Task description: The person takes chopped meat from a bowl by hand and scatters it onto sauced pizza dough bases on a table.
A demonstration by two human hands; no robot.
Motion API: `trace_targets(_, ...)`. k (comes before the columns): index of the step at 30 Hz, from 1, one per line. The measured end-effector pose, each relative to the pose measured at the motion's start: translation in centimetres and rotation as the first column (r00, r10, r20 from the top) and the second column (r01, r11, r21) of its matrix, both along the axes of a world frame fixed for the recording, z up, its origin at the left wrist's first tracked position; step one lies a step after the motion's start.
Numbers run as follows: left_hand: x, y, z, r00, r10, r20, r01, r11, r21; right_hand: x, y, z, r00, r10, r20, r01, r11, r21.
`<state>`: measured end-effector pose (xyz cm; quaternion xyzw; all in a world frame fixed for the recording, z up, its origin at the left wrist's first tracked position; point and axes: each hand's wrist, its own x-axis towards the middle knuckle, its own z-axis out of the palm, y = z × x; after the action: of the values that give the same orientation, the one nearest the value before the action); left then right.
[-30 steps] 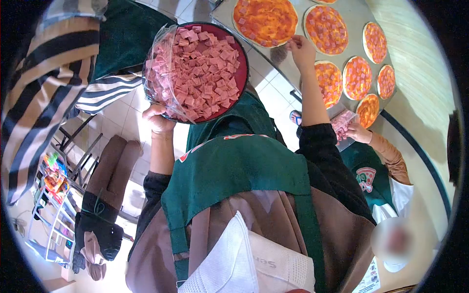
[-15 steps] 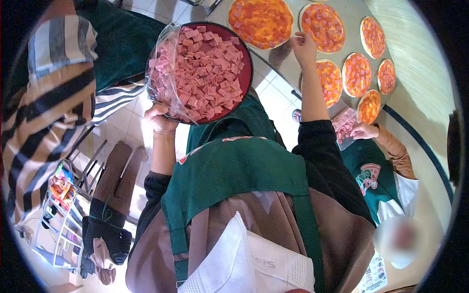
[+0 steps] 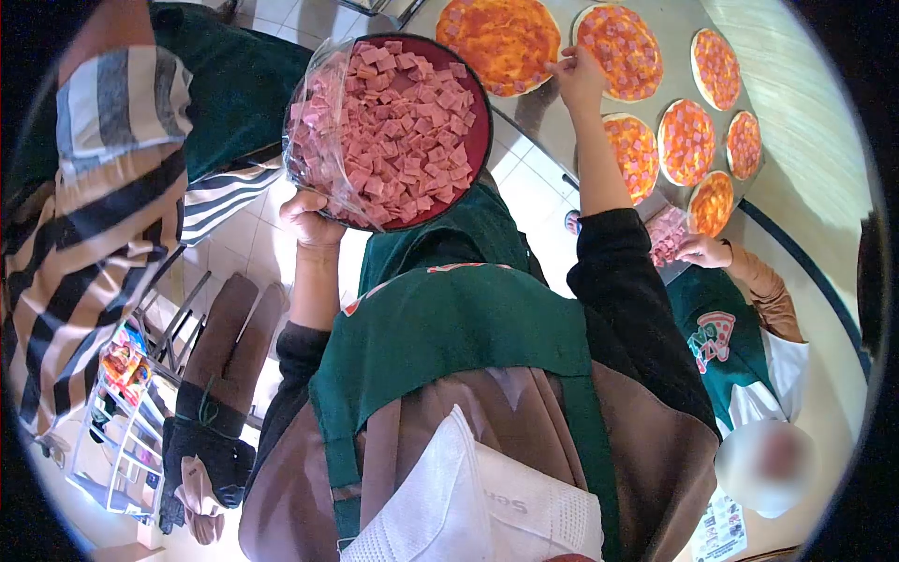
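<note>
My left hand [image 3: 312, 222] grips the near rim of a round, dark-edged bowl [image 3: 478, 126] with a red inside. Many small squares of ham [image 3: 407, 136] fill it, and clear plastic wrap [image 3: 318, 140] covers its left side. Over the metal table, my right hand [image 3: 579, 80] has its fingers pinched together at the right edge of a large sauced pizza [image 3: 496, 47]. Whatever is in those fingertips is too small to make out. Beside that hand lies another pizza [image 3: 620, 51] topped with ham squares.
Several smaller pizzas [image 3: 686, 140] lie on the metal table [image 3: 562, 122]. At the right, a co-worker's hand [image 3: 702, 251] is at a clear container of ham [image 3: 667, 232]. Another person in striped sleeves [image 3: 122, 206] stands close on the left. A white rack [image 3: 122, 440] is at lower left.
My right hand has shifted slightly left and down toward the large pizza's edge. The bowl has moved slightly up and right with my left hand still on it.
</note>
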<state>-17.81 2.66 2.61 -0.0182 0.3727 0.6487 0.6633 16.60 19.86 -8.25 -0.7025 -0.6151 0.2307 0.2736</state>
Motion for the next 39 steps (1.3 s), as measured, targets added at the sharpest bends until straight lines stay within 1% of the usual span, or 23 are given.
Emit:
trace_targets(2,-0.1,0.2,-0.3,0.999,0.036,0.002,-0.036,0.999,-0.020,0.3,-0.3,0.5,0.998,-0.023,0.054,0.021,0.999,0.040)
trace_targets(4,0.0,0.4,-0.1,0.999,-0.034,0.013,0.034,0.999,0.020,-0.1,-0.5,1.6,0.994,-0.036,0.103,0.027,0.996,0.081)
trace_targets(6,0.3,0.7,-0.2,1.000,-0.014,-0.011,0.015,0.999,0.031,-0.5,-0.6,3.5,0.995,-0.030,-0.090,0.044,0.986,0.163)
trace_targets(7,0.2,1.0,-0.5,0.999,-0.032,0.015,0.032,0.999,0.040,-1.4,-1.0,5.4,0.983,0.020,-0.184,0.008,0.988,0.152)
trace_targets(8,0.3,1.1,-0.6,0.998,-0.051,0.040,0.049,0.998,0.049,-2.3,-1.6,6.9,0.982,0.026,-0.186,0.002,0.988,0.152)
trace_targets(10,0.9,1.1,-0.2,0.998,-0.052,0.033,0.051,0.998,0.028,-3.8,-2.9,9.5,0.903,0.264,-0.340,-0.236,0.964,0.122)
trace_targets(11,1.3,1.0,0.2,0.997,-0.068,0.035,0.067,0.997,0.044,-4.8,-3.8,11.2,0.902,0.268,-0.339,-0.239,0.963,0.127)
trace_targets(13,1.7,0.6,0.5,0.996,-0.082,0.035,0.080,0.995,0.065,-6.9,-5.3,13.9,0.814,0.499,-0.298,-0.491,0.865,0.108)
trace_targets(14,1.6,0.5,0.5,0.994,-0.096,0.046,0.093,0.993,0.073,-8.0,-5.6,14.4,0.812,0.503,-0.295,-0.493,0.863,0.112)
trace_targets(16,1.4,0.5,0.8,0.992,-0.109,0.061,0.103,0.991,0.086,-10.2,-5.8,15.2,0.724,0.672,-0.154,-0.637,0.737,0.226)
trace_targets(17,1.4,0.5,0.9,0.990,-0.118,0.073,0.112,0.991,0.079,-11.2,-5.7,15.1,0.722,0.676,-0.149,-0.640,0.734,0.228)
trace_targets(19,1.7,0.7,1.2,0.991,-0.115,0.071,0.110,0.991,0.075,-12.9,-5.6,14.3,0.723,0.688,0.064,-0.672,0.678,0.299)
trace_targets(20,1.7,0.7,1.3,0.991,-0.112,0.072,0.106,0.991,0.080,-13.4,-5.9,14.2,0.720,0.690,0.070,-0.675,0.674,0.301)
trace_targets(22,1.6,0.6,1.4,0.992,-0.126,0.018,0.125,0.991,0.051,-14.2,-6.9,14.7,0.739,0.671,0.060,-0.671,0.726,0.150)
trace_targets(23,1.6,0.4,1.4,0.993,-0.116,0.019,0.115,0.992,0.058,-14.5,-7.0,13.7,0.728,0.678,0.099,-0.675,0.685,0.273)
trace_targets(24,1.5,0.3,1.4,0.994,-0.105,0.028,0.104,0.993,0.052,-14.7,-7.4,13.6,0.722,0.684,0.105,-0.682,0.677,0.277)
trace_targets(26,1.3,0.0,1.5,0.996,-0.085,0.038,0.083,0.995,0.053,-14.8,-8.2,13.8,0.731,0.682,0.031,-0.678,0.721,0.140)
trace_targets(29,1.0,-0.5,1.2,0.994,-0.098,0.057,0.094,0.994,0.054,-15.0,-8.1,14.3,0.722,0.692,0.009,-0.689,0.717,0.102)
trace_targets(32,0.8,-1.0,1.9,0.996,-0.090,0.019,0.088,0.993,0.076,-15.8,-8.3,15.1,0.731,0.681,-0.047,-0.670,0.729,0.137)
trace_targets(34,0.5,-1.6,2.2,0.994,-0.107,0.031,0.106,0.993,0.049,-16.2,-8.8,15.3,0.739,0.674,-0.013,-0.668,0.734,0.120)
trace_targets(36,0.6,-1.9,2.8,0.989,-0.135,0.062,0.127,0.984,0.122,-16.5,-9.0,15.4,0.748,0.663,0.021,-0.661,0.742,0.106)
trace_targets(38,0.5,-2.2,2.2,0.988,-0.116,0.101,0.102,0.986,0.136,-16.5,-8.9,15.5,0.755,0.652,-0.067,-0.651,0.758,0.031)
trace_targets(39,0.5,-2.3,2.3,0.988,-0.104,0.113,0.088,0.986,0.142,-16.5,-8.9,15.3,0.748,0.660,-0.067,-0.659,0.751,0.039)
